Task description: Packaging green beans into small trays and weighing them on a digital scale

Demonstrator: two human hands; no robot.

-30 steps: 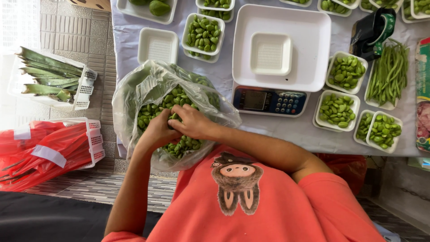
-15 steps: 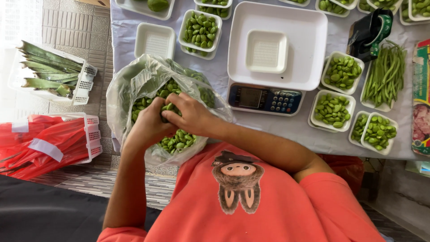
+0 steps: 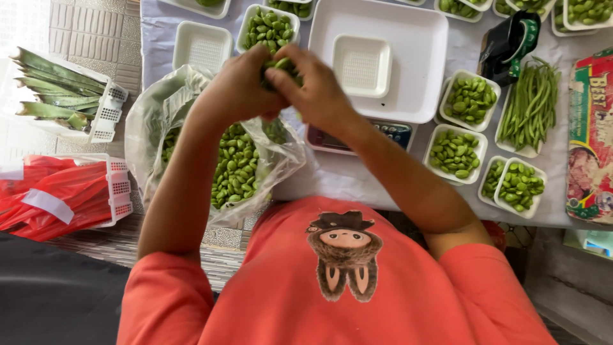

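From the head camera, both hands are up over the table: the left hand point(image 3: 237, 86) and right hand point(image 3: 314, 89) cup together, fingers clenched around a clump of green beans point(image 3: 283, 66) held between them, just at eight o'clock of the small white tray point(image 3: 362, 65) sitting in the big tray on the scale point(image 3: 357, 137). The clump is too bunched and covered to give a long axis or heading. Below, at seven o'clock of the hands, the clear plastic bag point(image 3: 159, 121) lies open, its bean pile running roughly twelve to six, with filled bean trays point(image 3: 454, 153) off at three o'clock.
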